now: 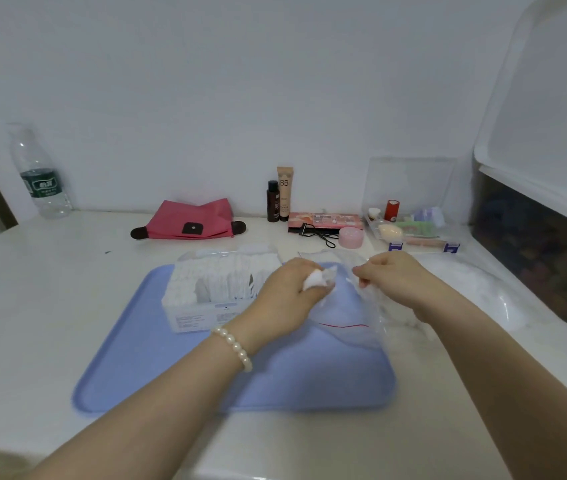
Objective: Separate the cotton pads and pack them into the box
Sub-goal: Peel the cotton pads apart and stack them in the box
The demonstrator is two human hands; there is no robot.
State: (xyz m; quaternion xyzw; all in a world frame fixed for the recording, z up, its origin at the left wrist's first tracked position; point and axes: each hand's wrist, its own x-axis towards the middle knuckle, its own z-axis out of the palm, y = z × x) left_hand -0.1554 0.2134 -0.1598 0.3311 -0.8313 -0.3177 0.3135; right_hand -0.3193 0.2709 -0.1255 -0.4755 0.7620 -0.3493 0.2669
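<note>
The scene is lit evenly by soft, cool light, and only faint shadows are cast. Motion blur is seen on both hands (289,289) and the plastic bag (354,306). Lines are bent at the edges, notably the storage bin (538,140), by wide-angle distortion.

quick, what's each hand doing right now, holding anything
Left hand: fingers curled round white cotton pads.
Right hand: fingers pinching the clear plastic bag over the blue tray.
</note>
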